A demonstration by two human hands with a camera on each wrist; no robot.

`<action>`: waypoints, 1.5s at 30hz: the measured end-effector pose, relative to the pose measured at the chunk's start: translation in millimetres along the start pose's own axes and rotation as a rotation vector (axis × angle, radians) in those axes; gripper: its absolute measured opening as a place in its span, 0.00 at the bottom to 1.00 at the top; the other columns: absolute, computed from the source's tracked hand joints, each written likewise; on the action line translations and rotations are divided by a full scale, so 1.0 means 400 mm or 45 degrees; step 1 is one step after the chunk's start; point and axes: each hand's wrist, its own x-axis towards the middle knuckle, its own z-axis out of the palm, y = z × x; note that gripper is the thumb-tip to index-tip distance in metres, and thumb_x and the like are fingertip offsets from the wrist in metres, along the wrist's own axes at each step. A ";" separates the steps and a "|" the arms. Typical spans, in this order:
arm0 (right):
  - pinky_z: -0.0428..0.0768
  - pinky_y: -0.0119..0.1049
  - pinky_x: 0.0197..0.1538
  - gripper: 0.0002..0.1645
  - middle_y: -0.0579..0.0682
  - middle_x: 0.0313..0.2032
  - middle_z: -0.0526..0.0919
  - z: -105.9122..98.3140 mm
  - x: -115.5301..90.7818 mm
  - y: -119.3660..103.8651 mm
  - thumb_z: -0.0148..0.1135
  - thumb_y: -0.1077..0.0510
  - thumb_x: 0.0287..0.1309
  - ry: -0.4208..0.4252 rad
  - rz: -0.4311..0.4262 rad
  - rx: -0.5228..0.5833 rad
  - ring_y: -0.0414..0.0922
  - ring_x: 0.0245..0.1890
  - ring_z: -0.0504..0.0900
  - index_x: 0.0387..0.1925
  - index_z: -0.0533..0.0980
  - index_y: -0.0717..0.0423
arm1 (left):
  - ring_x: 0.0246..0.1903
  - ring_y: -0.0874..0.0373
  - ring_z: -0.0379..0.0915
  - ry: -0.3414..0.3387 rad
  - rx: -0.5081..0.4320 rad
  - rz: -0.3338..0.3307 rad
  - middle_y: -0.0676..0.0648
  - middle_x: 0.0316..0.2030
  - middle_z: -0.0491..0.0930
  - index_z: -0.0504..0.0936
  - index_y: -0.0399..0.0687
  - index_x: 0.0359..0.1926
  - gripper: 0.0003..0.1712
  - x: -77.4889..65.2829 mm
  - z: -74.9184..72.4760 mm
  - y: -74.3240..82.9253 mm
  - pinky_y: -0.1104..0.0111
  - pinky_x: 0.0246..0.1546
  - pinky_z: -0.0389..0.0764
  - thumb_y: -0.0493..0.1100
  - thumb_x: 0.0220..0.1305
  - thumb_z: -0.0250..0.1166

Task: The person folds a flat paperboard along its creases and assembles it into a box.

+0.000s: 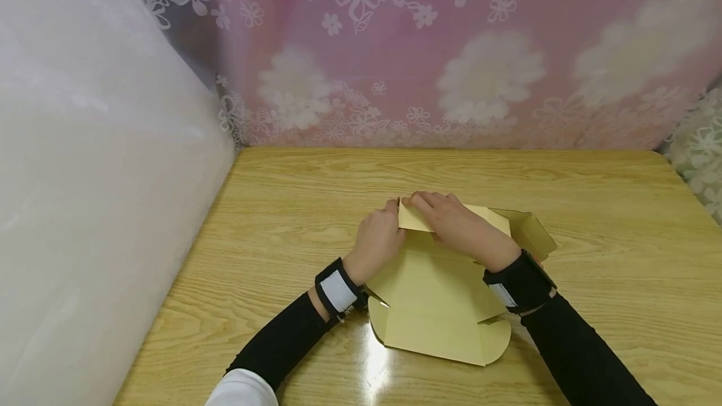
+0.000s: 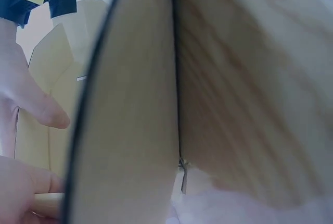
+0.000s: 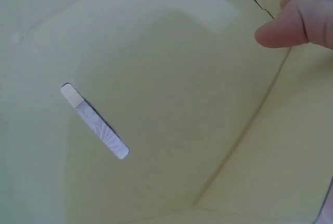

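Note:
A partly folded yellow cardboard box rests on the table, its far panel standing up. My left hand pinches the box's far left corner; in the left wrist view the curled fingers of that left hand grip a cardboard edge. The right hand bends over the top of the raised far panel, its fingertips close to the left hand. Inside the box, the right wrist view shows a thumb beside a crease and a narrow slot cut through the board.
Toward me lies a flap with rounded ends. A side flap sticks out at the far right of the box. The wood-grain table meets a pink flowered curtain at the back and a white sheet at left.

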 end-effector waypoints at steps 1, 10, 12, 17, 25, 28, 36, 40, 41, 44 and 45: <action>0.76 0.52 0.45 0.45 0.59 0.58 0.75 0.001 0.001 0.000 0.71 0.79 0.44 0.002 0.000 -0.001 0.58 0.57 0.77 0.65 0.66 0.61 | 0.20 0.53 0.80 0.009 -0.017 0.009 0.41 0.28 0.83 0.75 0.31 0.55 0.19 0.001 0.001 -0.002 0.67 0.15 0.73 0.38 0.69 0.63; 0.77 0.52 0.44 0.43 0.62 0.58 0.77 0.009 0.005 -0.004 0.70 0.80 0.44 0.023 0.023 0.044 0.59 0.55 0.79 0.63 0.65 0.63 | 0.15 0.57 0.75 0.099 0.115 0.118 0.44 0.25 0.81 0.73 0.29 0.55 0.21 -0.006 -0.001 -0.002 0.71 0.11 0.68 0.35 0.65 0.65; 0.77 0.53 0.46 0.43 0.62 0.58 0.77 0.008 0.005 -0.003 0.69 0.80 0.44 0.019 0.027 0.058 0.59 0.55 0.78 0.63 0.65 0.63 | 0.13 0.59 0.73 0.114 0.186 0.129 0.46 0.21 0.79 0.73 0.30 0.51 0.19 -0.005 0.000 0.002 0.72 0.10 0.67 0.35 0.62 0.68; 0.77 0.54 0.47 0.43 0.61 0.59 0.77 0.005 0.005 0.004 0.68 0.81 0.43 0.026 0.021 0.079 0.60 0.55 0.78 0.63 0.65 0.62 | 0.11 0.60 0.69 0.119 0.231 0.148 0.49 0.15 0.74 0.72 0.32 0.48 0.18 -0.001 0.000 0.009 0.74 0.09 0.64 0.34 0.62 0.68; 0.77 0.52 0.45 0.44 0.61 0.58 0.78 0.009 0.004 0.010 0.69 0.80 0.43 0.042 0.005 0.072 0.58 0.52 0.80 0.63 0.65 0.62 | 0.22 0.54 0.79 -0.037 -0.088 0.066 0.42 0.29 0.83 0.74 0.31 0.55 0.22 -0.001 0.001 -0.020 0.68 0.16 0.73 0.36 0.63 0.68; 0.77 0.52 0.45 0.44 0.60 0.58 0.78 0.010 0.005 0.012 0.70 0.80 0.43 0.048 0.000 0.072 0.58 0.52 0.80 0.63 0.65 0.62 | 0.22 0.57 0.76 -0.130 -0.129 0.028 0.44 0.27 0.81 0.79 0.33 0.47 0.18 -0.004 0.002 -0.036 0.69 0.17 0.72 0.42 0.64 0.70; 0.76 0.52 0.46 0.45 0.60 0.58 0.77 0.010 0.005 0.008 0.69 0.80 0.44 0.034 -0.003 0.063 0.58 0.52 0.79 0.65 0.65 0.63 | 0.13 0.61 0.59 -0.273 -0.053 0.023 0.54 0.13 0.61 0.64 0.49 0.14 0.26 -0.007 0.019 -0.061 0.72 0.11 0.60 0.45 0.63 0.68; 0.76 0.53 0.47 0.45 0.60 0.58 0.77 0.010 0.004 0.007 0.70 0.78 0.45 0.017 0.010 0.043 0.58 0.52 0.79 0.65 0.64 0.64 | 0.12 0.61 0.58 -0.268 -0.054 0.018 0.55 0.12 0.58 0.60 0.51 0.12 0.28 -0.003 0.031 -0.064 0.71 0.10 0.59 0.43 0.61 0.67; 0.76 0.53 0.48 0.45 0.60 0.58 0.77 0.010 0.004 0.007 0.70 0.78 0.45 0.018 0.011 0.037 0.58 0.52 0.79 0.65 0.65 0.64 | 0.12 0.61 0.57 -0.262 -0.049 0.025 0.55 0.12 0.58 0.59 0.52 0.11 0.29 -0.003 0.033 -0.065 0.71 0.10 0.58 0.43 0.61 0.67; 0.77 0.54 0.48 0.45 0.60 0.58 0.77 0.011 0.004 0.008 0.70 0.78 0.44 0.023 0.011 0.029 0.58 0.53 0.79 0.65 0.65 0.64 | 0.12 0.61 0.56 -0.246 -0.043 0.045 0.55 0.12 0.57 0.58 0.52 0.11 0.30 -0.002 0.037 -0.065 0.72 0.10 0.58 0.43 0.61 0.68; 0.77 0.54 0.48 0.45 0.60 0.58 0.77 0.012 0.004 0.008 0.70 0.78 0.44 0.025 0.012 0.029 0.58 0.53 0.79 0.65 0.65 0.63 | 0.12 0.61 0.56 -0.244 -0.043 0.050 0.55 0.12 0.57 0.57 0.52 0.11 0.30 -0.002 0.039 -0.065 0.72 0.10 0.57 0.42 0.61 0.68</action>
